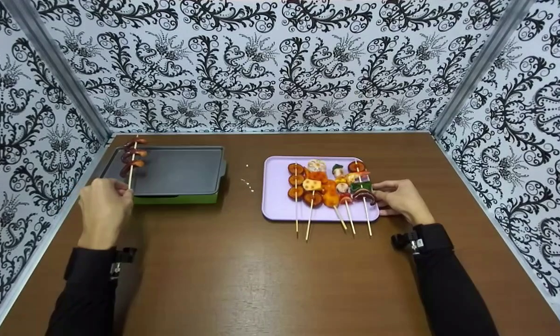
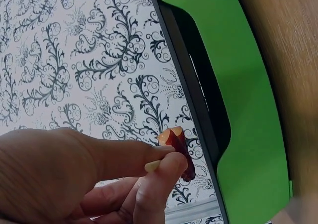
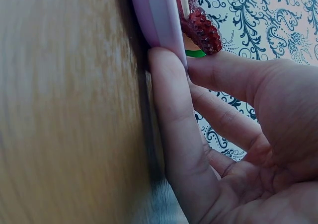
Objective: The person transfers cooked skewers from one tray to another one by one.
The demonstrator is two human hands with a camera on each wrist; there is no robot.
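Left hand: the left hand [image 1: 103, 205], at the left of the head view, pinches the bare end of a sausage skewer [image 1: 132, 158] between thumb and fingertips [image 2: 164, 177] (the wrist view shows the grip closed on the stick).
Skewer's place: its sausage pieces lie at the left edge of the dark griddle plate [image 1: 172, 170], upper left of the table, the stick slanting back toward the hand.
Right hand: the right hand [image 1: 401, 200] rests at the right edge of the lilac tray [image 1: 275, 196], fingers relaxed and apart, one fingertip [image 3: 166, 67] against the rim, nothing clamped.
Tray: five more skewers [image 1: 329, 186] lie side by side, sticks pointing to the lower frame.
Step in hand: probably laying the sausage skewer on the griddle.
Next move: likely calls for loosening the pinch once the skewer lies flat, then lifting the rightmost skewer by its stick.
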